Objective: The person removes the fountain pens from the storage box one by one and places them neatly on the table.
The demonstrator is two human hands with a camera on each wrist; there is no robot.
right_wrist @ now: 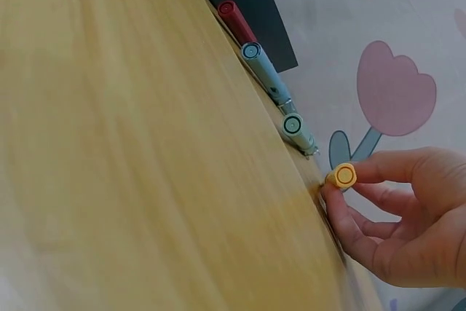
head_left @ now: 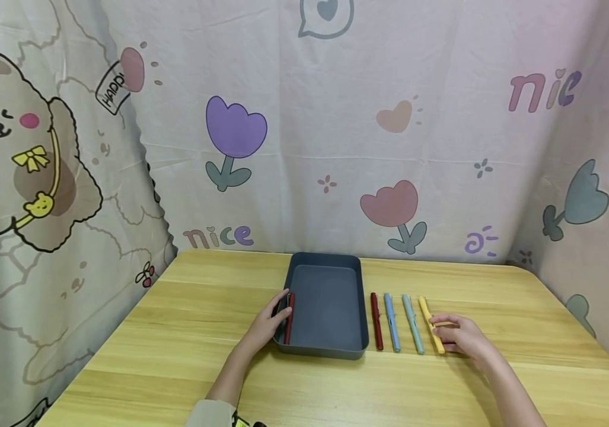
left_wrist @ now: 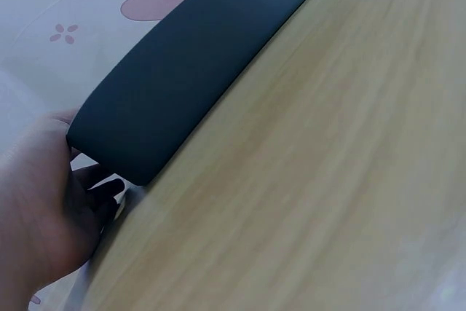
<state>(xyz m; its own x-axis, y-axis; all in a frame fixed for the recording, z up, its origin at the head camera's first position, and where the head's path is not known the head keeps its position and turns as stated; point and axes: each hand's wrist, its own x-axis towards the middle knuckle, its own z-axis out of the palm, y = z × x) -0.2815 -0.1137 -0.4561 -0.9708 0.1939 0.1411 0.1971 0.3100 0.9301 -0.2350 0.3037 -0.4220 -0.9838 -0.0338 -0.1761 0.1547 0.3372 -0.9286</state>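
So on the left, the left hand grips the left wall of the dark grey rectangular tray, thumb over the rim near a slim dark red pen lying inside. Can't tell if it touches the pen. Right of the tray there's a second dark red pen, a light blue pen and a pale green pen, then the slim yellow pen, last in the row, pinched by the right hand. I'd keep that pinch near mid-length so neither end dips, fingers clear of the green one. Yellow's long axis runs near to far, far end leaning left, near end toward the person.
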